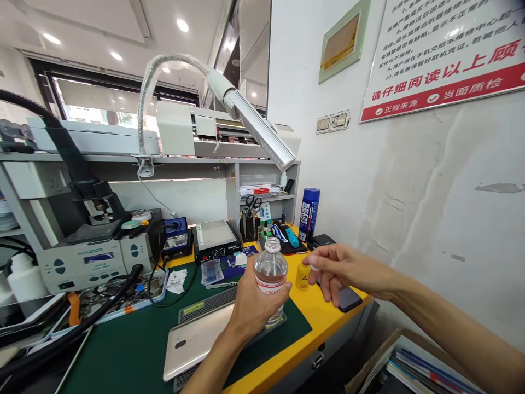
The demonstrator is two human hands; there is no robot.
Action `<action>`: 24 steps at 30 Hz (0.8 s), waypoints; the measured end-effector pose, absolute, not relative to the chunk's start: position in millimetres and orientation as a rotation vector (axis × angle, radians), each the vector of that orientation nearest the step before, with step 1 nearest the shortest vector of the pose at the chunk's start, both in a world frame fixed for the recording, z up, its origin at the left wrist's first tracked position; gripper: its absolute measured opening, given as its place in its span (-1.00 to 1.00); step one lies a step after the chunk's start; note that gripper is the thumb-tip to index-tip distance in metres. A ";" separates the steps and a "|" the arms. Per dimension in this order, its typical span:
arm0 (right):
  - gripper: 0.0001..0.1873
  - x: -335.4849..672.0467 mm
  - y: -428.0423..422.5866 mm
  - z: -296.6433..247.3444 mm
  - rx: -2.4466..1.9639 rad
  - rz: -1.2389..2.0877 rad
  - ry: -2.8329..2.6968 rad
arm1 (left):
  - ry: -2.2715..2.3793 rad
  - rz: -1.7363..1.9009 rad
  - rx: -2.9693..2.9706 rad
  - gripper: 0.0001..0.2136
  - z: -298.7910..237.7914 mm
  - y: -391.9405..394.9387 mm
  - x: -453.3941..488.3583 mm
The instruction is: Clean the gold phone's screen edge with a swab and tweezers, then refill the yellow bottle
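Observation:
My left hand [258, 306] is wrapped around a clear plastic bottle [271, 269] with a red-and-white label. The bottle stands upright with its mouth uncapped and clear liquid inside. To its right, my right hand [334, 268] pinches a small white cap [314, 268] between thumb and fingertips, apart from the bottle. Just behind those fingertips, a yellow bottle [302, 277] stands on the table, partly covered by them. Under my left forearm lies a gold phone back [197, 340] on a dark perforated plate [205, 306]. A dark phone [348, 299] lies beneath my right hand.
A green mat [123, 355] covers the yellow table [324, 312]. Toward the back are a heating plate [216, 239], a tool holder with scissors [250, 221] and a blue spray can [309, 214]. A rework station [94, 260] and parts tray [135, 298] stand left. A lamp [258, 128] hangs above.

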State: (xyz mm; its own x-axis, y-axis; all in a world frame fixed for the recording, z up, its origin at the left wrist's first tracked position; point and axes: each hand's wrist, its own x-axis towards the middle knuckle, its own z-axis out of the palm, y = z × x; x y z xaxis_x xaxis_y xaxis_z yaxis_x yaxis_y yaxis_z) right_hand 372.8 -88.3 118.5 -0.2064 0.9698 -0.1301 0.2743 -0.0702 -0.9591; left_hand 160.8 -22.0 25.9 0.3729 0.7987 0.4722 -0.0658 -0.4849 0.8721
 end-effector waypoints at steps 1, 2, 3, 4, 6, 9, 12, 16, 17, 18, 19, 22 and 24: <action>-0.52 369.0 -83.1 122.9 -1.407 1.245 -1.565 | 0.651 1.235 1.752 -0.50 24.6 -22.1 161.1; -0.50 365.6 -77.8 127.2 -1.431 1.180 -1.588 | 0.654 1.236 1.749 -0.49 23.3 -22.1 161.5; -0.50 362.7 -72.6 131.5 -1.442 1.128 -1.602 | 0.656 1.237 1.746 -0.48 22.1 -22.0 161.9; -0.52 360.1 -67.7 136.0 -1.446 1.089 -1.618 | 0.660 1.241 1.743 -0.47 21.0 -21.9 162.3; -0.53 354.9 -59.1 146.3 -1.457 1.017 -1.687 | 0.668 1.247 1.740 -0.46 19.5 -21.8 163.2; -0.56 345.9 -50.0 163.6 -1.499 0.885 -1.865 | 0.687 1.252 1.742 -0.45 18.5 -23.1 163.9; -0.57 337.8 -45.7 177.4 -1.526 0.791 -2.006 | 0.696 1.247 1.750 -0.46 18.0 -25.0 164.0; -0.60 335.9 -44.1 184.9 -1.492 0.871 -2.041 | 0.699 1.243 1.760 -0.48 17.2 -25.3 163.9; -0.61 336.7 -43.5 185.3 -1.474 0.932 -2.024 | 0.701 1.247 1.761 -0.49 17.1 -25.1 163.9; -0.62 337.3 -42.7 185.2 -1.460 0.991 -2.005 | 0.701 1.251 1.762 -0.49 17.0 -24.9 163.9; -0.63 337.6 -41.7 184.4 -1.454 1.040 -1.992 | 0.699 1.254 1.763 -0.49 17.0 -24.8 163.9; -0.67 335.2 -38.1 178.8 -1.498 1.074 -2.031 | 0.688 1.253 1.766 -0.50 17.4 -25.0 163.5; -0.68 331.4 -36.5 172.8 -1.540 0.996 -2.062 | 0.682 1.250 1.765 -0.50 17.6 -25.4 163.1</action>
